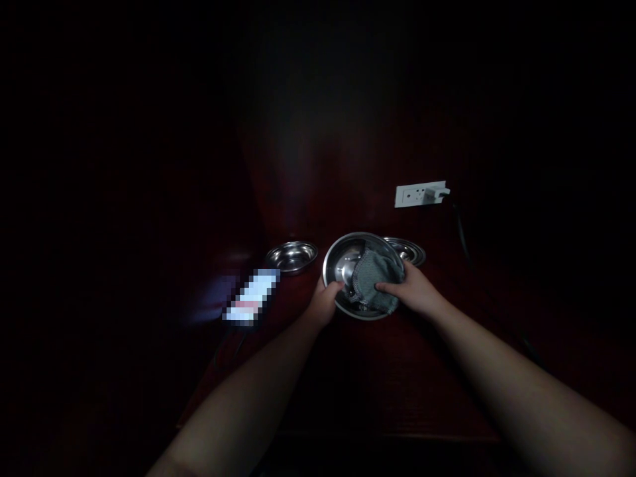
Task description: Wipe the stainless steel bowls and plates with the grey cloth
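A shiny steel bowl [342, 262] is tilted up towards me over a dark red wooden table [397, 377]. My left hand [325, 301] is closed on the bowl's near left rim, thumb inside. My right hand [415, 288] presses a grey-green cloth [375, 281] into the bowl's right half, fingers wrapped over it. The room is very dark, so little else shows.
A second steel bowl [292, 255] sits to the left and a third [410, 250] lies behind the right hand. A lit phone screen [251, 298] lies at the table's left edge. A white wall socket [420, 194] holds a plug with a dark cable.
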Motion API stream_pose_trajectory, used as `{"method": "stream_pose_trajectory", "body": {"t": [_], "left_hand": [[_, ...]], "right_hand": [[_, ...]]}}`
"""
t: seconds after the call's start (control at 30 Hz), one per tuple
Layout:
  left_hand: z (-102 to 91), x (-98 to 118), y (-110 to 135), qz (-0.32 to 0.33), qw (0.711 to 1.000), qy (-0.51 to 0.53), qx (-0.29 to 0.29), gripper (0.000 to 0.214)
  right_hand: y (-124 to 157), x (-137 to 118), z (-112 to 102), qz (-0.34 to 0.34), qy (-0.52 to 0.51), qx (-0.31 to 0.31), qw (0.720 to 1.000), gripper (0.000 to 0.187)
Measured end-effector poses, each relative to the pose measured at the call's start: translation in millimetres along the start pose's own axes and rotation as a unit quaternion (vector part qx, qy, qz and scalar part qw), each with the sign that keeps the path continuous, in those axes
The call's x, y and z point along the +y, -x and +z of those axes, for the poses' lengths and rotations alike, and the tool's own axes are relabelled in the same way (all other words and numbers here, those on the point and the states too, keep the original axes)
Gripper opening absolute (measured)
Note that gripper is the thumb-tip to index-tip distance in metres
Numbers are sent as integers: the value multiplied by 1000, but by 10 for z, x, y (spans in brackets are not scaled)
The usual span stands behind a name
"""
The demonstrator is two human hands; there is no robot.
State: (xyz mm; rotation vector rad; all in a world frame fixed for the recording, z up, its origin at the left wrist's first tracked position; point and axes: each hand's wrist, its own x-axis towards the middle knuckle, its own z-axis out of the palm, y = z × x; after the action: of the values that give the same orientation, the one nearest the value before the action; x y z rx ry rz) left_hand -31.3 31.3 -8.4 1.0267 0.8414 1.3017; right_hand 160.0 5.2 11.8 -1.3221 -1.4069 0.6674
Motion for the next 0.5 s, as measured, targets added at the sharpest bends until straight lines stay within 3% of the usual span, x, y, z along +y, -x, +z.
{"method": "stream_pose_trajectory", "body": {"t": [0.3,0.5], "left_hand": [[6,9,2,-1,1000,-11,-5,34],[35,52,32,8,1000,-16,-16,39]], "right_hand": [[-28,65,-15,-1,6,1,1000,56],[-26,46,-25,8,15,-1,1000,51]]}}
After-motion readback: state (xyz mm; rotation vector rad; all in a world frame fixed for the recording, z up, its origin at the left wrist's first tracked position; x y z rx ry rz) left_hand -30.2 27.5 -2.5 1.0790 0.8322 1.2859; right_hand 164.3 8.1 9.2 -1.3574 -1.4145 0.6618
